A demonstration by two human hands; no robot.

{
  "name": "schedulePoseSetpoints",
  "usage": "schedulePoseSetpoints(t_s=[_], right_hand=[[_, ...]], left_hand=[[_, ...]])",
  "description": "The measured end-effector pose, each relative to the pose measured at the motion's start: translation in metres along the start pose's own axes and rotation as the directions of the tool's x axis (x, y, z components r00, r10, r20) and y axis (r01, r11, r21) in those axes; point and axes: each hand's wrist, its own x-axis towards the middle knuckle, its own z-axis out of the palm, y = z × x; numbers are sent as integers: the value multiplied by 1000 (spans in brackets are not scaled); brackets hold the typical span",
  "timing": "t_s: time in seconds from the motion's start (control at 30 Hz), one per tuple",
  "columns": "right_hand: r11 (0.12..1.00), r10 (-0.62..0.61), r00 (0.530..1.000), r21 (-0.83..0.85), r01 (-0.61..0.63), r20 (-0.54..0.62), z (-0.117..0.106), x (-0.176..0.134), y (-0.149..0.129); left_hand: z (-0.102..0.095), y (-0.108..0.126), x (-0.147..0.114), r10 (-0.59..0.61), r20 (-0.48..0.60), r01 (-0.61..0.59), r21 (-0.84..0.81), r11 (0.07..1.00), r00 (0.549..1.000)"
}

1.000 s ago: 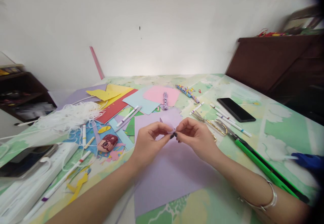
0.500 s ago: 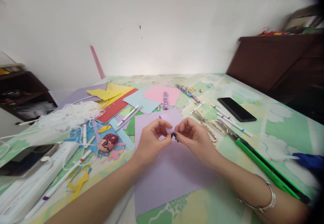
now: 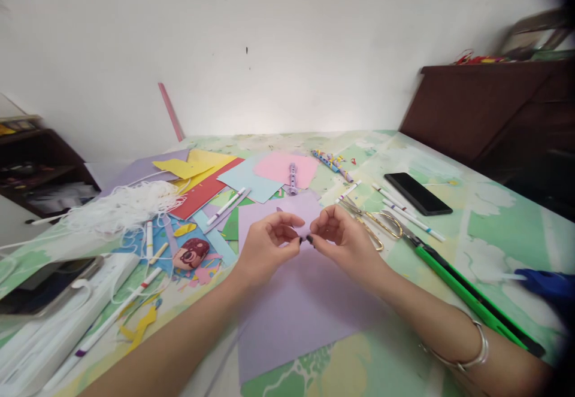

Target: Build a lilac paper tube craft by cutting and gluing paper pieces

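Observation:
Above a large purple sheet of paper (image 3: pixel 305 319), my left hand (image 3: pixel 269 244) and my right hand (image 3: pixel 344 241) face each other with bent fingers. Thumbs and index fingers pinch a small piece of purple paper (image 3: pixel 305 229), which blends with the sheet behind it and is mostly hidden by the fingers. The thumb tips sit close together. Gold-handled scissors (image 3: pixel 381 222) lie just right of my right hand. Beyond the hands stands or lies a small rolled purple paper piece (image 3: pixel 293 178) with dark marks, on pink paper (image 3: pixel 274 166).
On the right are a green utility knife (image 3: pixel 467 289), a black phone (image 3: pixel 417 193) and several white markers (image 3: pixel 413 220). To the left lie tangled white string (image 3: pixel 126 205), a brown-pink case (image 3: pixel 191 254), paper scraps, a white power strip (image 3: pixel 76 319) and another phone (image 3: pixel 49 286).
Both hands stay over the purple sheet, still pinching. The thumb tips have drawn slightly apart, and the view has shifted a little.

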Motion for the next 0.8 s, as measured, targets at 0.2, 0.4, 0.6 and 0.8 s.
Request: schedulePoseSetpoints(t_s=[0.2,0.4,0.6,0.8], right_hand=[[1000,7,1000,-27,-6,24,-1,2,4],[993,-24,999,-117,27,29,-5,6,2],[846,-149,956,-468,257,254,-13,2,-8],[743,-290,897,-513,431,333,-11,1,-11]], left_hand=[[0,-5,2,15,38,-17,40,999,999],[-4,-2,0,94,94,-107,149,983,991],[-14,3,-3,503,144,-464,652,600,852],[-17,-5,5,368,432,-565,566,600,823]])
